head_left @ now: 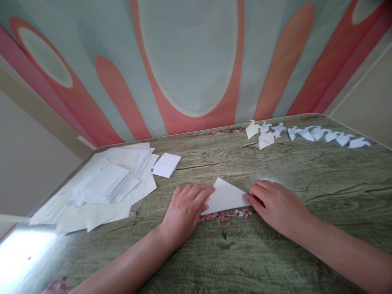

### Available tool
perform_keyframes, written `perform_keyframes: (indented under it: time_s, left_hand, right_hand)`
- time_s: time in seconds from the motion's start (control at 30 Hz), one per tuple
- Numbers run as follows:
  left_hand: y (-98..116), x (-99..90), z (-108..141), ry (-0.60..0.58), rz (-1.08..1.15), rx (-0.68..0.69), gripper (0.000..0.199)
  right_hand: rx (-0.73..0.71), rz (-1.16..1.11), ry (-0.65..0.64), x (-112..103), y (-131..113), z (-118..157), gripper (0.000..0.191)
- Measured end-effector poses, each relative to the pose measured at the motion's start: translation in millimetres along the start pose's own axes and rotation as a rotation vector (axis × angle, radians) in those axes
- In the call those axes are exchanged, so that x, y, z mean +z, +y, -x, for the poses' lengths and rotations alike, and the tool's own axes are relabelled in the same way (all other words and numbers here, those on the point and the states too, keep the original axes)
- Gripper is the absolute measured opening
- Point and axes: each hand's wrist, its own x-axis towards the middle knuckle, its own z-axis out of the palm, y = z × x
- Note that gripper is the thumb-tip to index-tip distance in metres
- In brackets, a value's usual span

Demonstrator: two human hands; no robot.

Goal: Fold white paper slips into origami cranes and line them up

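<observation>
A white sheet of paper (226, 197), folded into a triangle, lies on the wood-grain table in front of me, its peak pointing away. My left hand (187, 206) rests over its left corner, fingers bent onto the paper. At the opposite corner, my right hand (271, 202) pinches the paper between thumb and curled fingers. Part of the left corner is hidden beneath my left fingers. Just below the folded edge, a printed strip of pink flowers (225, 215) shows on the tabletop.
Loose white sheets (107, 179) are heaped at the left, with a small stack of paper squares (167, 165) beside them. Several folded paper figures (317, 132) stand in a row at the back right. Behind the table (202, 153) hangs a patterned curtain (196, 61).
</observation>
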Motion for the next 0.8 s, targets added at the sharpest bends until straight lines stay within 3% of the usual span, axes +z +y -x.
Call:
perform_keyframes:
  time_s: [0.1,0.17,0.27,0.37,0.43,0.6,0.8]
  left_hand:
    - [3,-2.8,2,-0.113,0.005,0.263,0.042]
    - [5,-3.7,3,-0.169,-0.028,0.324,0.044]
    - [7,-4.1,5,-0.187,-0.064,0.315,0.046]
    - [8,-3.8,5,-0.186,-0.080,0.310,0.045]
    - [9,-3.1,5,-0.180,-0.092,0.305,0.045]
    - [15,-2.3,7,-0.195,-0.120,0.264,0.047]
    - [21,-11.1,16,-0.273,-0.198,0.184,0.044]
  right_hand:
    - [0.014,0.015,-0.017,-2,0,-1,0.022]
    - [0.027,0.035,-0.019,-5,-3,-1,0.020]
    - [-0.048,0.058,0.045,-8,-14,5,0.015]
    - [-0.289,0.031,0.079,-4,-31,15,0.030]
    - [-0.368,0.061,0.100,-1,-39,21,0.036]
    - [-0.364,0.176,0.017,-1,-42,25,0.038]
    - [-0.292,0.242,0.004,-10,-31,25,0.038]
